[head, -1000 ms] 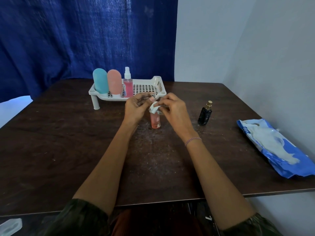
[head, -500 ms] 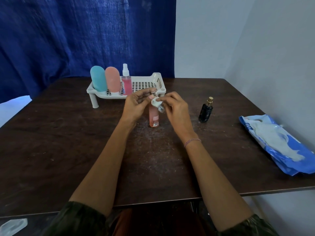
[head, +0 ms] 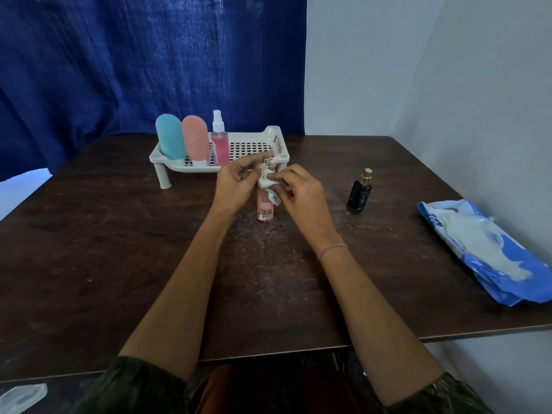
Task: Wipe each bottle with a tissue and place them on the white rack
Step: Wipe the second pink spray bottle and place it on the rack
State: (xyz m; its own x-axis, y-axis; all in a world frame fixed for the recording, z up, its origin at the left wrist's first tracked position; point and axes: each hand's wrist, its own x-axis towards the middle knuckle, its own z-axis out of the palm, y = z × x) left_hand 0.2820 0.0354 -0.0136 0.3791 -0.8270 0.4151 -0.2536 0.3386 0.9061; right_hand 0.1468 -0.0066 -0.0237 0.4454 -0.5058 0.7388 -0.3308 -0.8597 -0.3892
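Observation:
A slim pink bottle (head: 265,208) stands on the dark table (head: 119,249) in front of the white rack (head: 254,144). My left hand (head: 236,186) grips its upper part near the spray head. My right hand (head: 301,195) pinches a crumpled white tissue (head: 268,186) against the bottle's neck. On the rack's left side stand a teal bottle (head: 169,140), a pink rounded bottle (head: 195,141) and a pink spray bottle (head: 220,143). A black bottle (head: 359,195) with a gold cap stands on the table to the right.
A blue tissue pack (head: 490,258) lies at the table's right edge next to the grey wall. A blue curtain hangs behind the table. The rack's right half holds nothing.
The tissue in my right hand has shifted a little along the bottle's upper part. The bottle stays upright in the same spot.

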